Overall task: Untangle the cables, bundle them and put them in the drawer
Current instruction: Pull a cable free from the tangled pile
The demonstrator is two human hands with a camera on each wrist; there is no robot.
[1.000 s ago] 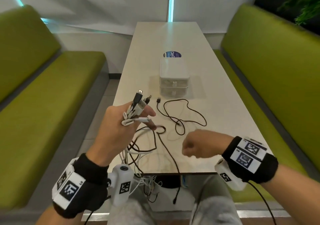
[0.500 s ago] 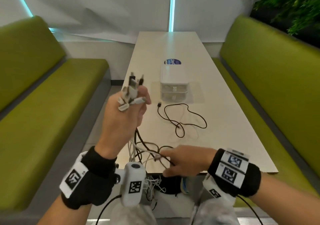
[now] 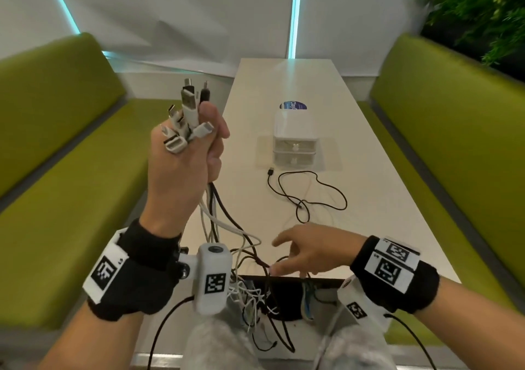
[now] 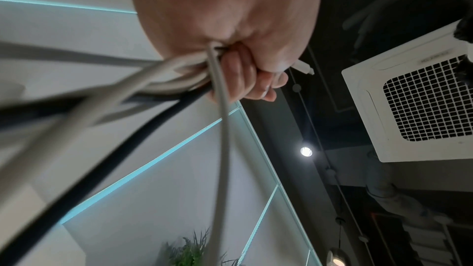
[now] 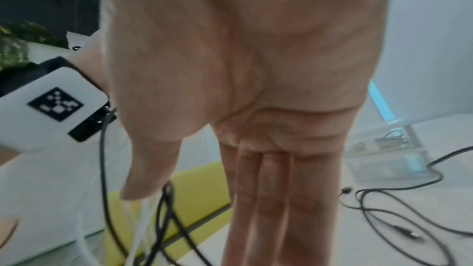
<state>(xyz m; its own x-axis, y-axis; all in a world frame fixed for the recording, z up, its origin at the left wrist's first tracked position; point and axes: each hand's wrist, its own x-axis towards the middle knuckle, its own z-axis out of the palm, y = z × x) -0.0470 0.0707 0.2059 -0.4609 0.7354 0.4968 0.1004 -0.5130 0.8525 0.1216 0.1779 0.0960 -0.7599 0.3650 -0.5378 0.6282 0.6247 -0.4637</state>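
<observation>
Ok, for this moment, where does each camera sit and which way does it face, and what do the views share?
Head: worn on the head, looking down the table; shows both forearms, left hand gripping the cable bundle, right hand spread over the strands.
Left wrist: under the raised left hand, facing up at the ceiling; fingers curl round the bundle.
Right wrist: along the right hand, facing the table; straight fingers show.
Shared: head and right wrist both show the loose black cable and drawer unit.

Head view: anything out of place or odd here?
Yes. The cables gripped in the left hand hang tangled over the table edge toward the lap, and one black cable lies loose before the shut drawer unit.
</observation>
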